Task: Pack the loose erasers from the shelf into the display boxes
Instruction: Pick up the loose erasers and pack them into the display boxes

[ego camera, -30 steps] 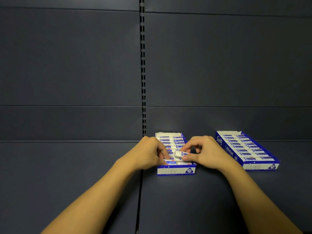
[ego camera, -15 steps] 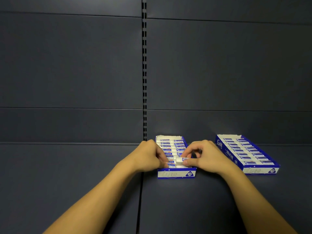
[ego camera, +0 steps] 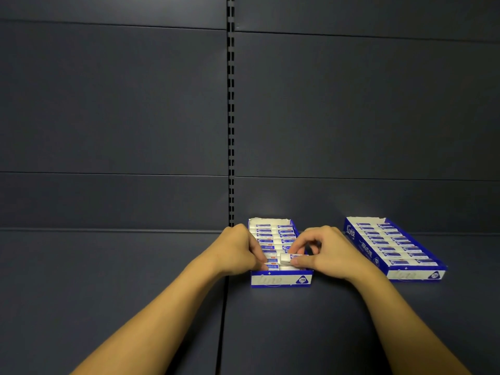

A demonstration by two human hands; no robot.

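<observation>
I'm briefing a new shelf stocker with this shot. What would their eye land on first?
Probably the two hands meeting over the near end of the middle display box: the right hand pinches a white eraser there, while the left hand grips the box's left side. Next, the second display box to the right, angled on the dark shelf and filled with rows of erasers.

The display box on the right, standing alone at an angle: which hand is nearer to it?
The right hand. It lies just left of the angled display box, pinching an eraser over the middle box. The left hand is beyond that middle box, farther away.
</observation>
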